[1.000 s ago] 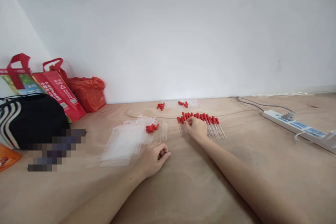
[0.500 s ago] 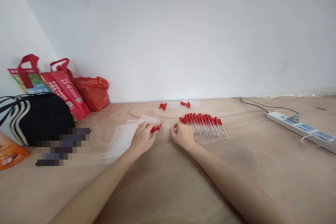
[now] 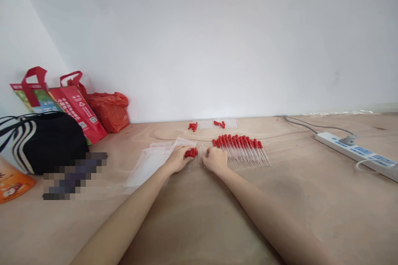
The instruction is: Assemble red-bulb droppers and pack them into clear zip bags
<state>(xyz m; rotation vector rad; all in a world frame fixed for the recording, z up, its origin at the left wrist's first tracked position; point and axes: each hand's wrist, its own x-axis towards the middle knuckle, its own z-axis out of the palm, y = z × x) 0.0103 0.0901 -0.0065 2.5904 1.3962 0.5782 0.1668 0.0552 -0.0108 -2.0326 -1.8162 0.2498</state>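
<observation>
You have two hands in view. The fingers of your left hand point(image 3: 177, 160) curve around one small heap of red caps point(image 3: 190, 153); you can't tell if they squeeze any. The fingers of your right hand point(image 3: 217, 160) curl in, and the tips are hidden, so you can't tell if they pinch something. Between your hands lies one little bunch of thin clear tubes point(image 3: 201, 149), too close together to count. Just right of your right hand is one row of red-topped tubes point(image 3: 245, 145), more than ten. Left of the heap, a few flat clear bags point(image 3: 146, 166) overlap. Near the wall are two more small red piles point(image 3: 220, 124). Farther left stand two shopping bags point(image 3: 77, 109), one red plastic bag point(image 3: 108, 112) and one black bag point(image 3: 57, 143). Far right is one power strip point(image 3: 357, 154).
</observation>
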